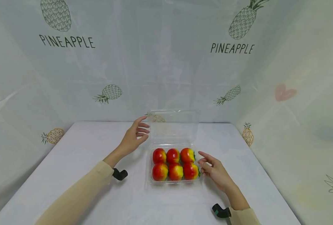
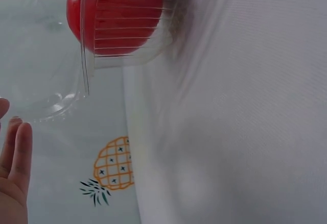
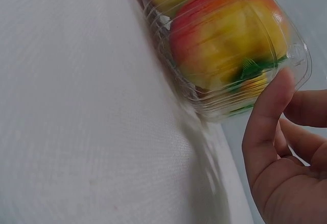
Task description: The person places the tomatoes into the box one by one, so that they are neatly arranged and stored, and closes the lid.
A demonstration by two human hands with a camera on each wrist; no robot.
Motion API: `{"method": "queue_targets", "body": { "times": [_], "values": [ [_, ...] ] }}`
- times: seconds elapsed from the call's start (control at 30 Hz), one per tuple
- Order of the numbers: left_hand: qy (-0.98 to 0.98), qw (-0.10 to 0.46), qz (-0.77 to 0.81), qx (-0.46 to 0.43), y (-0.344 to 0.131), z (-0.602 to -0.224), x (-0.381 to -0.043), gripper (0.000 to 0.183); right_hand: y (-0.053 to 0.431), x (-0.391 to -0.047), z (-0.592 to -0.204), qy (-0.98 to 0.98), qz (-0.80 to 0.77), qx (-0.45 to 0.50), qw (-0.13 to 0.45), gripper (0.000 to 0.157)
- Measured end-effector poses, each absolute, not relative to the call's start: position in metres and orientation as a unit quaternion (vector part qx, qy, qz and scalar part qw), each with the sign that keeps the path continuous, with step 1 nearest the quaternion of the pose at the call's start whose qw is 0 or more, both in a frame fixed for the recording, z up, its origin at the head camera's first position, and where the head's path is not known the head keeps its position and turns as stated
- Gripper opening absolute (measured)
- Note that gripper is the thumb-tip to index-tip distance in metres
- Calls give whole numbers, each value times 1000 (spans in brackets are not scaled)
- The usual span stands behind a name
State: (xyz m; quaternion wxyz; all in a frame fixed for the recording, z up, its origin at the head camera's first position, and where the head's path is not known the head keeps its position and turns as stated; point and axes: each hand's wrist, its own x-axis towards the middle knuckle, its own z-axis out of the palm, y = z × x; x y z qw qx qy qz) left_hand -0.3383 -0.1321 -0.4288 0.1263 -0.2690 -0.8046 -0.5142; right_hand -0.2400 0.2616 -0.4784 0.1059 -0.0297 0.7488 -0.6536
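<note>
A clear plastic clamshell box (image 1: 174, 182) lies on the table with its lid (image 1: 173, 132) raised at the back. Inside sit several round red and yellow fruits (image 1: 175, 171) with green leaves, in two rows. My left hand (image 1: 135, 136) is beside the lid's left edge, fingers loosely spread; the left wrist view shows the fingertips close to the clear lid, and I cannot tell if they touch. Along the box's right side is my right hand (image 1: 215, 172), fingers relaxed. In the right wrist view its thumb (image 3: 273, 101) is at the box's corner, contact unclear.
A white cloth covers the table (image 1: 99, 200). Behind it hangs a pale sheet (image 1: 161, 62) printed with pineapples, close to the raised lid. Each wrist carries a black device, one on the left (image 1: 120, 174) and one on the right (image 1: 221, 211).
</note>
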Motion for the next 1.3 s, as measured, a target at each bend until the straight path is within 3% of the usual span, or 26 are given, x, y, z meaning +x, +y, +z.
{"method": "queue_targets", "body": {
  "times": [0.7, 1.03, 1.3],
  "values": [
    [-818, 102, -452, -340, -144, -430, -305, 74, 263, -240, -479, 746, -657, -34, 103, 55],
    [-816, 78, -454, -349, -154, -435, -289, 59, 262, -240, -479, 744, -660, -35, 104, 55],
    [-794, 87, -442, -408, -157, -445, -285, 56, 262, -240, -479, 741, -662, -39, 106, 55]
  ]
}}
